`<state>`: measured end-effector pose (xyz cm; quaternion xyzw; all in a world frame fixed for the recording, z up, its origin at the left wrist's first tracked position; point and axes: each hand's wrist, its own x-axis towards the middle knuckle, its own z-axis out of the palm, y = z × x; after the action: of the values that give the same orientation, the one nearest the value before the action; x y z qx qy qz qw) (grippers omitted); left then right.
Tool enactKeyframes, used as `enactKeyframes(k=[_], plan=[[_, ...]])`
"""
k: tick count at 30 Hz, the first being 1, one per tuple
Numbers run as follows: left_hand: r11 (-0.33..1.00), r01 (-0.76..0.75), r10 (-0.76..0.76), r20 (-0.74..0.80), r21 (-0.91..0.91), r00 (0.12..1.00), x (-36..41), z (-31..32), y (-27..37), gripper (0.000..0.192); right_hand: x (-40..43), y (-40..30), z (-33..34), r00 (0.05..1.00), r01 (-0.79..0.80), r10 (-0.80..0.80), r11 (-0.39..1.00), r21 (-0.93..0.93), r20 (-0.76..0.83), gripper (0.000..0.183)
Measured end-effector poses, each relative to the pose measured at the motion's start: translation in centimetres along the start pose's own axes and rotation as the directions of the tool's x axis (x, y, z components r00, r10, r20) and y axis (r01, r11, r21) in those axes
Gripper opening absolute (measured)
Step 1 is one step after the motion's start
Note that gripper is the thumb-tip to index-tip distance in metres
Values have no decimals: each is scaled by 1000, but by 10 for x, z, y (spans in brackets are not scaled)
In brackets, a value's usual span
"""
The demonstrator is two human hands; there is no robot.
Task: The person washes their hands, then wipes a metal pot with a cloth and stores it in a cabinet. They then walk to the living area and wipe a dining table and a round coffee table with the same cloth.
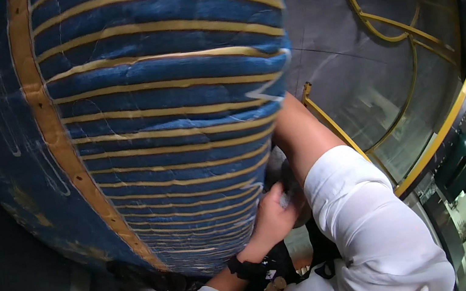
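A large blue cover with many tan stripes fills the middle of the view. White zigzag marks run along its right edge, and a broad tan strip with small dark spots runs down its left part. Beside the lower right edge, my left hand curls around a piece of grey-white soft material; its exact kind is unclear. A black band circles that wrist. My right forearm reaches up past the same edge and goes behind the cover, so my right hand is hidden.
To the right is a dark grey surface with curved yellow-edged frames. A green case-like object stands beyond the yellow rim. Dark glossy material bunches below the cover at lower left.
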<state>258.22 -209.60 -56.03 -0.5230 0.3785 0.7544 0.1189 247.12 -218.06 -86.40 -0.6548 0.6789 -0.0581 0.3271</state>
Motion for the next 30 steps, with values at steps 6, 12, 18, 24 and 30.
enactKeyframes(k=[6,12,18,24,30], plan=[[974,-221,218,-64,-52,974,3,2,-12,41,1,5,21,998,21,-12,989,-144,57,20],[979,-201,200,-43,-20,979,5,2,-11,41,-7,13,34,996,32,-12,972,-231,87,20],[999,-37,37,-94,-2,995,3,3,-4,38,-2,8,52,994,73,-43,950,-303,103,20],[988,-126,139,-154,91,978,8,15,-27,29,-12,52,96,998,35,-9,891,-452,59,20],[979,-54,80,-127,194,989,1,10,-30,49,-73,37,-16,996,68,-56,979,-190,65,13]])
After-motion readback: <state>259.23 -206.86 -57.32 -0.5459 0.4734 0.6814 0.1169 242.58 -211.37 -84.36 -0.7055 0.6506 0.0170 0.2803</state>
